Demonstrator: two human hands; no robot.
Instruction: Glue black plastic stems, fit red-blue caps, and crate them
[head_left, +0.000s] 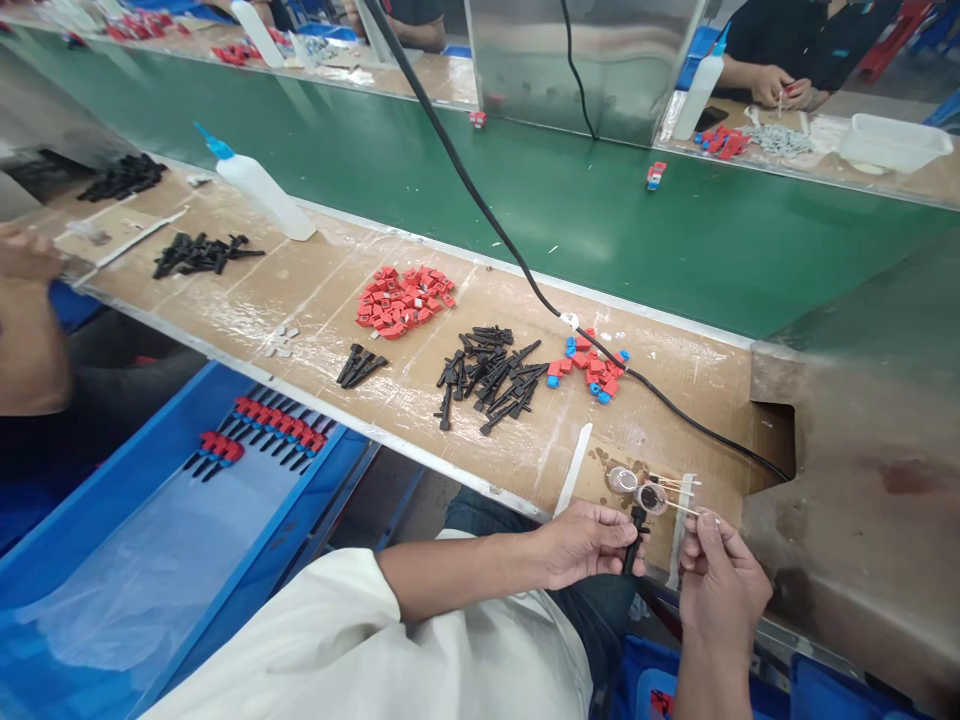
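My left hand [589, 545] is closed on a black plastic part [634, 540], held upright at the front edge of the bench. Between the thumb and fingers of my right hand [721, 575] is a thin cotton swab [684, 508], its far tip reaching a small round cup of dark liquid [651, 498]. Beside that cup sits a clear round lid or dish [622, 480]. Several more swabs [675, 482] lie just behind the cup. Dark wet spots mark the cardboard around it.
Black parts [491, 375], red pieces [405, 300] and red-blue pieces [592, 368] lie in piles on the bench. A black cable [517, 255] crosses above. A blue bin [225, 540] holds assembled pieces at left. A metal housing [862, 470] stands right. Co-workers sit across the green belt [420, 150].
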